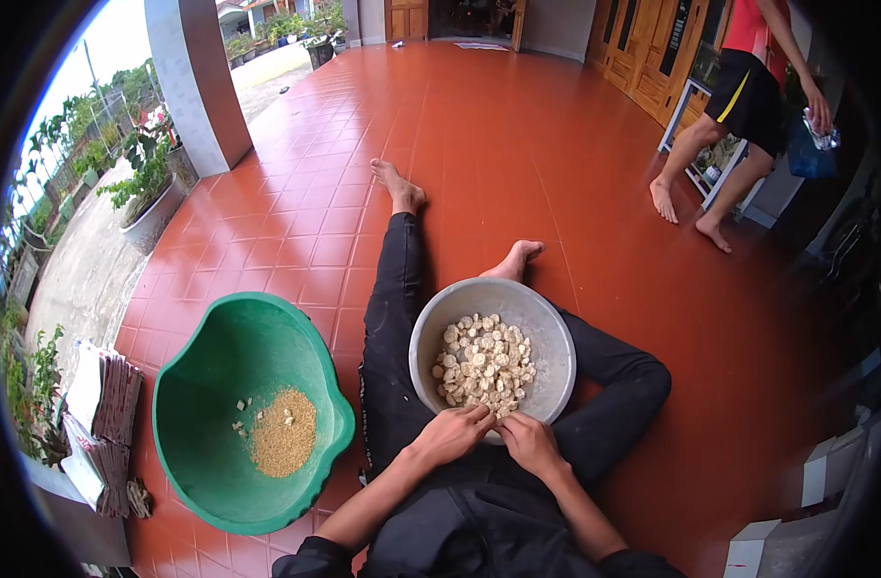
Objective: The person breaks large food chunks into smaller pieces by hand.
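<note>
A grey metal bowl (554,358) rests between my legs, holding a heap of pale, round, dried-looking slices (486,361). My left hand (454,432) and my right hand (529,441) meet over the bowl's near rim, fingers closed and fingertips together. Whatever they pinch is small and mostly hidden by the fingers. To the left of my leg stands a green plastic basin (197,385) with a patch of fine tan grains (284,438) and a few small pale pieces inside.
Red tiles (479,144) cover the floor. Stacked papers (113,409) lie at the left edge, near potted plants (149,183) and a pillar (195,87). At upper right another person (744,96) stands barefoot beside a white rack, holding something shiny. White boxes (763,549) sit at lower right.
</note>
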`<action>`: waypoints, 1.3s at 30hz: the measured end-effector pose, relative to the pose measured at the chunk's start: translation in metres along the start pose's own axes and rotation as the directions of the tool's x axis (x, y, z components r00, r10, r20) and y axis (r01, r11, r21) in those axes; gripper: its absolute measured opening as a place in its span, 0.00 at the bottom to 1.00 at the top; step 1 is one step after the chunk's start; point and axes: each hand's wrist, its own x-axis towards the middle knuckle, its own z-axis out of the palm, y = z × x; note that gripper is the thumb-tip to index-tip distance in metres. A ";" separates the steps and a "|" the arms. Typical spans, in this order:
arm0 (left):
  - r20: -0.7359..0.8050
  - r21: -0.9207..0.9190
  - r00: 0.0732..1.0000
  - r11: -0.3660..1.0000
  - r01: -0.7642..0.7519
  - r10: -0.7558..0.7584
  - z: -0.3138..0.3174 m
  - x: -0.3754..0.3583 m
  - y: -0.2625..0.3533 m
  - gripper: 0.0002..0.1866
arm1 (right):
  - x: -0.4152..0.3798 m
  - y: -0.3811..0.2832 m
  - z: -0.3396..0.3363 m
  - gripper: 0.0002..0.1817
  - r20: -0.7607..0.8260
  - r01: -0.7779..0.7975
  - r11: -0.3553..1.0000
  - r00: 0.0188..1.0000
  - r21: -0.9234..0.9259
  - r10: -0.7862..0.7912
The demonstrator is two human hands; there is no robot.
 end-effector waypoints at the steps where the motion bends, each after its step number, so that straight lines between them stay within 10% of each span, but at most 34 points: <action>1: 0.017 -0.087 0.999 0.996 0.034 -0.032 -0.001 0.001 0.001 0.08 | -0.002 0.004 0.003 0.05 -0.026 0.009 0.998 1.000 0.059 -0.007; 11: 0.102 -0.334 0.987 0.931 0.148 -0.121 0.001 0.002 -0.003 0.07 | -0.002 -0.004 0.008 0.04 -0.067 0.028 0.999 0.997 -0.043 -0.031; 31: 0.147 0.190 0.989 0.982 -0.022 -0.007 0.010 -0.003 0.000 0.13 | 0.009 -0.001 -0.004 0.10 0.048 -0.064 0.994 0.997 0.086 0.060; 39: 0.053 -0.003 0.997 0.999 0.047 -0.046 0.008 0.000 0.001 0.08 | 0.003 0.001 0.006 0.06 -0.028 0.000 0.996 1.000 0.092 0.002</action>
